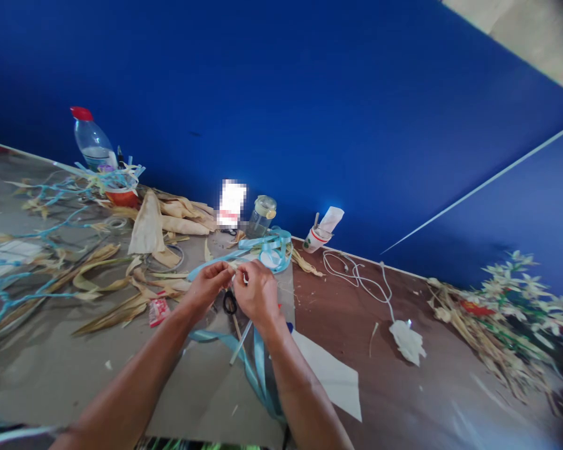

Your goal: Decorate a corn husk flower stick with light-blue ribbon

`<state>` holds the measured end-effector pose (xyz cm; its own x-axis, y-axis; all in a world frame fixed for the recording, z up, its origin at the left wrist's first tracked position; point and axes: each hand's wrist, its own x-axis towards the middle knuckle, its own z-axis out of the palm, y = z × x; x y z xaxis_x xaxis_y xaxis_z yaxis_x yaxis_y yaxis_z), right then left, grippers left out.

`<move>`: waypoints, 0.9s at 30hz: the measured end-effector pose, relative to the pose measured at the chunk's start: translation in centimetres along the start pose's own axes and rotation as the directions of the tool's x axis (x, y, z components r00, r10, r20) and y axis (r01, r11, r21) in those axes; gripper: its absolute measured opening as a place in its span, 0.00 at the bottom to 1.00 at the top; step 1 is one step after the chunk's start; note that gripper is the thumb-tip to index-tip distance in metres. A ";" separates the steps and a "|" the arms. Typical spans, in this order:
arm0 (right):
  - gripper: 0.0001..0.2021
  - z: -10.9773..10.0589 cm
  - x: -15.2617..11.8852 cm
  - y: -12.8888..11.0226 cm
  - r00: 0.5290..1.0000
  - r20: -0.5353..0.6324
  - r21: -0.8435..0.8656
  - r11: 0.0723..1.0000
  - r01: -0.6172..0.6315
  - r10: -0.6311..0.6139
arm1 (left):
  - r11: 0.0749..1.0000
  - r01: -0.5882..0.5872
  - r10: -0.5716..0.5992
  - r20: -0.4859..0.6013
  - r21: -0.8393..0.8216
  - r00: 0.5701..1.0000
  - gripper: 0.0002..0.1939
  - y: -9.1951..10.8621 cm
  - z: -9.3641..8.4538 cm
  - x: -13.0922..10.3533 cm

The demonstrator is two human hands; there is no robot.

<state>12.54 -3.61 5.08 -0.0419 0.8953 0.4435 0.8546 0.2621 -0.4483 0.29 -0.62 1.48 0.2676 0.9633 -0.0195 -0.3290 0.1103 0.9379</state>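
Observation:
My left hand (211, 285) and my right hand (257, 292) meet over the middle of the table, fingertips nearly touching. Both are closed in a pinch on a small pale piece (234, 269), which looks like husk and is mostly hidden by the fingers. Light blue ribbon (259, 359) hangs and curls below my right hand, and more ribbon (281, 240) lies looped behind it. Black-handled scissors (229, 303) lie under the hands, beside a thin white stick (241, 344). Dried husks (117, 312) spread to the left of my left hand, near a red and white packet (158, 310).
At the back stand a red-capped bottle (92, 140), a bright blurred screen (231, 203), a glass jar (261, 217) and a paper cup (316, 237). White cable (361, 280), a white sheet (333, 373) and husk flowers (520, 294) lie rightward. Blue-wrapped stems (32, 297) lie left.

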 end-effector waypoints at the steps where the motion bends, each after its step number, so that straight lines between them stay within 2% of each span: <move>1: 0.06 0.0 0.0 0.0 1.000 0.005 -0.019 1.000 0.000 0.000 | 1.000 -0.001 0.001 0.004 0.006 1.000 0.13 0.0 0.0 0.0; 9: 0.06 0.1 0.1 0.3 1.000 -0.006 -0.088 0.996 0.005 -0.005 | 1.000 -0.007 0.007 0.029 0.004 1.000 0.12 0.3 0.1 -0.2; 13: 0.07 -0.1 0.1 0.4 1.000 -0.025 -0.044 0.999 0.004 -0.005 | 0.999 -0.007 0.008 0.008 -0.045 1.000 0.11 -0.1 -0.2 0.0; 18: 0.08 -0.4 0.0 0.0 0.999 0.012 0.034 0.998 0.047 -0.047 | 0.997 0.002 -0.002 0.003 -0.080 1.000 0.11 -0.2 -0.3 0.1; 27: 0.08 -0.2 -0.1 0.1 0.999 -0.004 0.060 0.998 0.036 -0.036 | 0.999 -0.031 0.032 -0.041 0.013 0.999 0.14 0.0 -0.1 0.2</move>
<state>12.71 -3.73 5.12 -0.0703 0.8838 0.4626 0.8197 0.3155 -0.4781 0.29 -0.43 1.42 0.2201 0.9755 -0.0038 -0.3252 0.0770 0.9425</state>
